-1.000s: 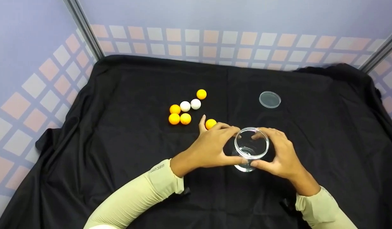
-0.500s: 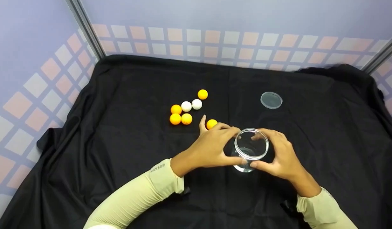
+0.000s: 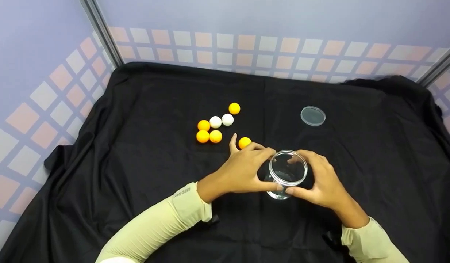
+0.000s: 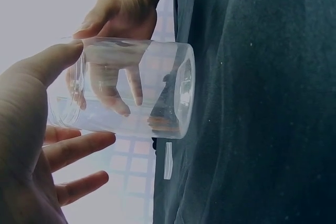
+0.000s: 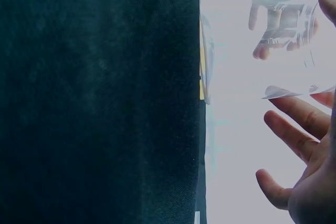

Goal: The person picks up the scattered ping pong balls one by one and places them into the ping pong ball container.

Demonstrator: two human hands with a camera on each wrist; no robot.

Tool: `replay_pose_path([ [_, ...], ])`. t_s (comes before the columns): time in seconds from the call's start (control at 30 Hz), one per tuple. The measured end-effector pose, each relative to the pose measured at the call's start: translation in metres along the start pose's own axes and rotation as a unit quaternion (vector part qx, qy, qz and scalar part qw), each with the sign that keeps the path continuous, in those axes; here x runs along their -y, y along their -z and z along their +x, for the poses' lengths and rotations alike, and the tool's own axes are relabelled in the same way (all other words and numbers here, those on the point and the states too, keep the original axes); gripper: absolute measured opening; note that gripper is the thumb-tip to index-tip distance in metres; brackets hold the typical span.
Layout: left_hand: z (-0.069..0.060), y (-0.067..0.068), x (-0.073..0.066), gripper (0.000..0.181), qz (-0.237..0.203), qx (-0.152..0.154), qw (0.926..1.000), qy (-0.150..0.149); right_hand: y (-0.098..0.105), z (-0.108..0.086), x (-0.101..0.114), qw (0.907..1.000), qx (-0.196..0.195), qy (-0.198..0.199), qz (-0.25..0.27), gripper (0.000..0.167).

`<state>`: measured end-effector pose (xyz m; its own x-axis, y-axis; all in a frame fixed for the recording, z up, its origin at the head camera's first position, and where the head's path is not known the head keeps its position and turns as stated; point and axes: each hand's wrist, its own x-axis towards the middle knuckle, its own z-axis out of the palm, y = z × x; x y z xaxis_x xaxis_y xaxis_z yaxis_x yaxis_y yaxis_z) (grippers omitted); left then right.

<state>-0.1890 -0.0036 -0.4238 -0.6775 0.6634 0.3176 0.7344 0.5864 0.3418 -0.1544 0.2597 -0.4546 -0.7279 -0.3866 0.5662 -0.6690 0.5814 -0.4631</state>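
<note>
The clear jar (image 3: 281,182) was between the two hands, near the middle of the black cloth (image 3: 159,164), with its uncovered mouth up. Whether its base touched the cloth could not be told. The left hand (image 3: 243,171) and the right hand (image 3: 321,182) pinched the jar from both sides near the rim, thumbs on the near side, while the lower fingers were spread away from it.

The wall looked smooth, so the jar could probably slip down if either thumb became loose. The nearest orange ball (image 3: 244,141) lay just beside the left hand's outer fingers; a careless turn of this hand might send it rolling, perhaps into the other balls (image 3: 215,136). The lid (image 3: 313,115) lay well apart, so less danger was there.

On the left sleeve (image 3: 159,219) some dark print seemed to say "Let's Slim", but it was blurred. The right sleeve (image 3: 370,241) carried faint marks, not readable. No label showed on the jar.
</note>
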Motion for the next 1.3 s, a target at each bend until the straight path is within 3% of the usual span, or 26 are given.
replay_pose_path([
  [0.67,-0.0014,-0.0039,0.0013,0.069,0.008,0.017,0.9998,0.008,-0.0009,0.0032,0.0009,0.9988,0.041,-0.008,-0.025,0.086],
  [1.3,-0.0005,-0.0052,0.0012,0.068,0.018,0.029,0.9994,0.006,-0.001,0.0049,-0.0019,0.9986,0.042,0.031,-0.008,0.081],
])
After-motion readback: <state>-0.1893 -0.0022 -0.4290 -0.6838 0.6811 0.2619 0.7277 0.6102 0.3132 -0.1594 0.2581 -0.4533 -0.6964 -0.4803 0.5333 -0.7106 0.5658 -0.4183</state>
